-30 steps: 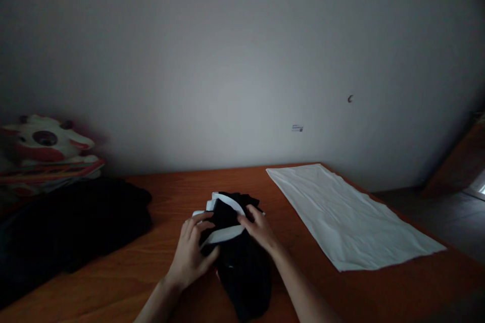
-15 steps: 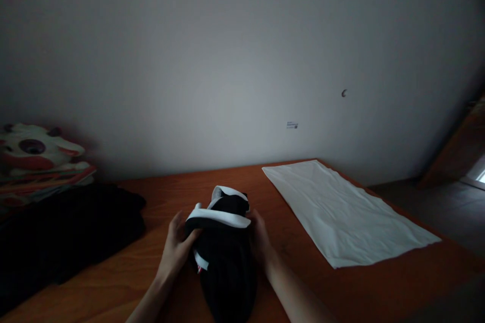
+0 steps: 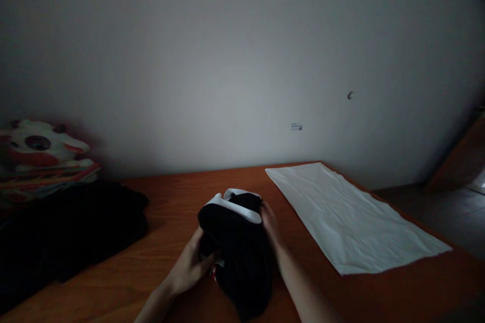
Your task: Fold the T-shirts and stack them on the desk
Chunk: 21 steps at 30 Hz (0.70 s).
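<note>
1. Head view: black garment with white trim sat bundled on the wooden table — left hand and right hand cupped closed round its sides.
2. Judged soft, light, floppy — best gripped at the folded edges, white cloth well apart.

Two bare forearms reaching in from the near edge, left hand cupped with fingers curled inward, right hand farther, fingers bent, both hands gripping.
</note>
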### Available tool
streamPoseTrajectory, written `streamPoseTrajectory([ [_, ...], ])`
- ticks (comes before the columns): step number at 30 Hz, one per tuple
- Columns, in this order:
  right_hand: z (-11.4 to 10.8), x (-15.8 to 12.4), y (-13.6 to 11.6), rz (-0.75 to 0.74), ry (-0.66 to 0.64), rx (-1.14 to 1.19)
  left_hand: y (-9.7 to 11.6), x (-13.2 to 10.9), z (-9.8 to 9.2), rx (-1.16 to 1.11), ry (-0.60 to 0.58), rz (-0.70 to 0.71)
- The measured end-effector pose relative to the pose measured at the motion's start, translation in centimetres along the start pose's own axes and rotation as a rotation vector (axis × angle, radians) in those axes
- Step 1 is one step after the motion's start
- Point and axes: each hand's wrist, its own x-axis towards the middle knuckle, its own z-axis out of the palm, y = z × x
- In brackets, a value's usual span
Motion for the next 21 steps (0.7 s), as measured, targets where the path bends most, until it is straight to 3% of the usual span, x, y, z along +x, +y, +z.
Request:
streamPoseTrajectory([
  [2, -0.9, 0.7, -0.2, -0.094, 0.126, -0.069, 0.1, 0.3, -0.1, 0.031, 0.027, 0.026],
  [4, -1.7, 0.9, -1.3, -0.208, 0.152, -0.137, -0.2, 0.5, -0.1, 0.042, 0.078, 0.028],
  [6, -2.2, 0.7, -3.0, -0.313, -0.032, -0.231, -0.6, 0.6, -0.1, 0.025, 0.141, 0.01],
  [9, -1.8, 0.0, -5.3, -0.394, -0.43, -0.49, -0.3, 0.7, -0.1, -0.061, 0.202, -0.044],
  [12, -0.6, -0.4, -6.3, -0.401, -0.551, -0.677, 0.8, 1.0, -0.9, -0.243, 0.322, -0.129],
  [15, -0.5, 0.1, -6.1, -0.348, -0.444, -0.555, 1.4, 1.2, -3.2, -0.543, 0.568, -0.252],
  [19, -3.4, 1.8, -4.8, -0.235, 0.025, -0.332, 1.0, 1.0, -7.8, -0.844, 0.95, -0.321],
  [21, -5.3, 2.6, -4.0, -0.174, 0.23, -0.327, 0.9, 0.8, -9.4, -0.987, 1.073, -0.309],
])
